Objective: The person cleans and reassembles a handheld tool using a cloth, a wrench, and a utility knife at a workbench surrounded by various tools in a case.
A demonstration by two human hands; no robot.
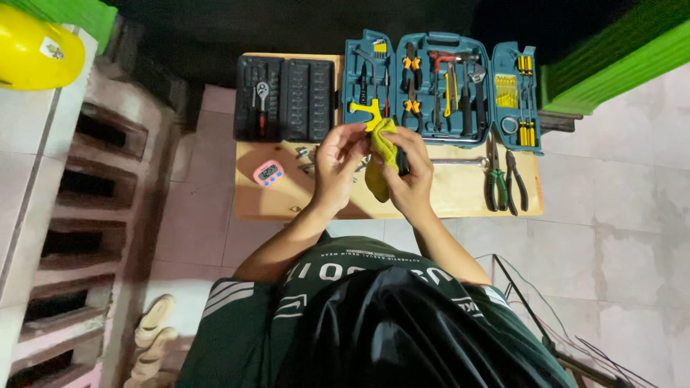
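Observation:
My left hand (336, 167) and my right hand (411, 172) are raised together above a small wooden table (460, 194). Between them is a yellow-green cloth (381, 154). The right hand grips it along with a dark tool handle (402, 164). A yellow tool part (365, 109) sticks out of the cloth's top, and the left hand's fingers pinch the cloth near it.
An open blue tool case (438, 90) with pliers and screwdrivers and a black socket set (284, 98) lie at the table's far side. A pink timer (268, 172), loose sockets (305, 154), a wrench (460, 162) and two pliers (507, 183) rest on the table. A yellow helmet (32, 54) sits far left.

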